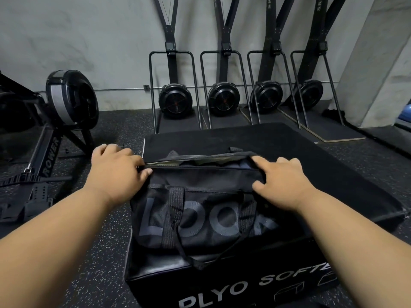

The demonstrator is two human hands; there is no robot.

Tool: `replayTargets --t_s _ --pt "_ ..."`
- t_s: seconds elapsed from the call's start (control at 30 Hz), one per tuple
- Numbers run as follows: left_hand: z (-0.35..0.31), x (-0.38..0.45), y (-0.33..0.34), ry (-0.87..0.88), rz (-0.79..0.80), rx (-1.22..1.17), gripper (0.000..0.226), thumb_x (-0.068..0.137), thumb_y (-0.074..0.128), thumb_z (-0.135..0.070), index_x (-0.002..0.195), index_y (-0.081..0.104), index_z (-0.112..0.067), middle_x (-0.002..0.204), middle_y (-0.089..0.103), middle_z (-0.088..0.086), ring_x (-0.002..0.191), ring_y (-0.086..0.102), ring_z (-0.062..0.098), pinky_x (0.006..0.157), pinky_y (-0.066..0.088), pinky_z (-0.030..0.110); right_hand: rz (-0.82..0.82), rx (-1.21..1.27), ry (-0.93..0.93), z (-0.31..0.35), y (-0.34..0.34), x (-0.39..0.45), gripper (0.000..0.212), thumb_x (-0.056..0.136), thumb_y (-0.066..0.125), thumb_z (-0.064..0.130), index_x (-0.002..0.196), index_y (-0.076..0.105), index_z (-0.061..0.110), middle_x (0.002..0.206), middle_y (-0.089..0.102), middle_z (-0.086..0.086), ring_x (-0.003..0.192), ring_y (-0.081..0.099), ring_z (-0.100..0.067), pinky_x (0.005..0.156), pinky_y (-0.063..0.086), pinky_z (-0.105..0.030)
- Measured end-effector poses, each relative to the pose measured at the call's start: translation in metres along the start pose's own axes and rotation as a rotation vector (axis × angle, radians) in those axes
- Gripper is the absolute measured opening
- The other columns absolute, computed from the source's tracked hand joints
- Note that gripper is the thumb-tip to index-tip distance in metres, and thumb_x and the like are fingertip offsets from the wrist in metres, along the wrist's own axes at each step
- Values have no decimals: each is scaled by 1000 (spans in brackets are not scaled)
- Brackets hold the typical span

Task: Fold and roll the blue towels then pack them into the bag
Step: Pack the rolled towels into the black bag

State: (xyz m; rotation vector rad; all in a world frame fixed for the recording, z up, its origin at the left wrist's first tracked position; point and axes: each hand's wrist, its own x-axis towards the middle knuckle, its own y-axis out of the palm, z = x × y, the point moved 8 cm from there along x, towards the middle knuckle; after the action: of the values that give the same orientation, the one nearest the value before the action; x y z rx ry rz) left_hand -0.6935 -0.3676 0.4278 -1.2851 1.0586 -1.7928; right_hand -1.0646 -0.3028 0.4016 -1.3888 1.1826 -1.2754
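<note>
In the lower left of the frame a bare forearm ran up to the left hand (pixel 115 168), which lay knuckles-up at the left end of the bag (pixel 200 210). Its fingers were curled and pinched the bag's top edge at the zipper's left end, the thumb tucked against the fabric below. The right hand (pixel 281 182) came in from the lower right, fingers spread and bent, index and thumb clamped around the right end of the same top edge.

There was one black bag, printed with large grey letters, with two webbing handles hanging down its near side. It sat on one black padded box (pixel 222 283) lettered "PLYO SOFT" in the lower middle. The zipper mouth gaped slightly between the hands; a sliver of dark blue towel (pixel 244 164) showed inside near the right hand, though how many lay there could not be told.

One rowing machine (pixel 66 103) stood at the upper left. Four black ski trainers (pixel 175 100) lined the grey wall across the upper middle and right.

The bag's left end overhung the box's left edge. Speckled rubber floor (pixel 106 252) lay open to the left of the box, and bare box top stretched behind the bag and to its right.
</note>
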Motion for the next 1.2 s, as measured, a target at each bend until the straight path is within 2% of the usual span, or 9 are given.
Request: replayTargets --t_s 0.1,0.17,0.27,0.4,0.57,0.7,0.97,1.1,1.2 --pt "-4 -4 8 -19 42 62 44 90 48 -72 95 76 -39 100 67 -1 109 54 34 110 30 54 119 -15 -14 5 13 -6 57 77 25 68 115 59 42 97 66 11 96 46 -18 88 32 -41" --pt "-4 -5 2 -28 -15 79 49 86 44 -73 93 75 -35 97 66 4 104 55 37 104 33 52 93 -4 -6 3 1 -5 48 72 19 70 84 54 39 91 58 11 94 45 -18 87 31 -40" --pt "-1 -6 0 -67 -10 38 45 88 50 -72 95 73 -34 98 65 3 105 56 37 101 35 49 116 72 10 -4 -4 -5 38 78 29 66 71 47 33 85 55 12 95 45 -18 93 33 -42" --pt "1 -15 15 -75 80 -55 36 91 55 -67 105 69 -38 108 66 0 109 57 34 100 43 49 253 85 1 -2 10 -14 34 86 43 61 79 55 30 79 61 9 95 47 -16 99 35 -42" --pt "12 -21 10 -153 39 -443 14 95 65 -43 104 58 -36 108 62 -6 107 58 28 95 46 45 -29 52 8 2 -23 -10 25 95 53 44 77 53 27 75 58 10 90 53 -20 90 38 -39" --pt "21 -42 37 -447 194 -1007 51 92 76 -39 134 49 -29 122 59 -8 110 60 18 98 47 36 -240 125 93 0 -33 -19 18 88 64 38 106 67 32 99 66 9 99 55 -24 87 39 -41" --pt "14 -57 64 -635 262 -1308 44 94 64 -60 107 70 -19 102 76 -3 89 65 14 80 49 36 -248 199 43 70 -6 -33 64 88 62 56 147 50 35 134 56 6 123 49 -25 104 35 -47" --pt "10 -47 57 -616 214 -1447 30 99 68 -36 84 66 -11 70 72 -8 66 61 5 62 47 20 -171 129 109 72 7 -20 73 94 55 63 159 36 34 142 50 4 128 42 -27 107 29 -48" --pt "5 -38 54 -612 210 -1517 33 99 69 -15 69 56 -20 53 59 -17 45 51 -4 44 38 9 -182 123 127 67 2 -12 52 97 57 52 146 52 34 124 64 6 117 45 -27 95 31 -44"
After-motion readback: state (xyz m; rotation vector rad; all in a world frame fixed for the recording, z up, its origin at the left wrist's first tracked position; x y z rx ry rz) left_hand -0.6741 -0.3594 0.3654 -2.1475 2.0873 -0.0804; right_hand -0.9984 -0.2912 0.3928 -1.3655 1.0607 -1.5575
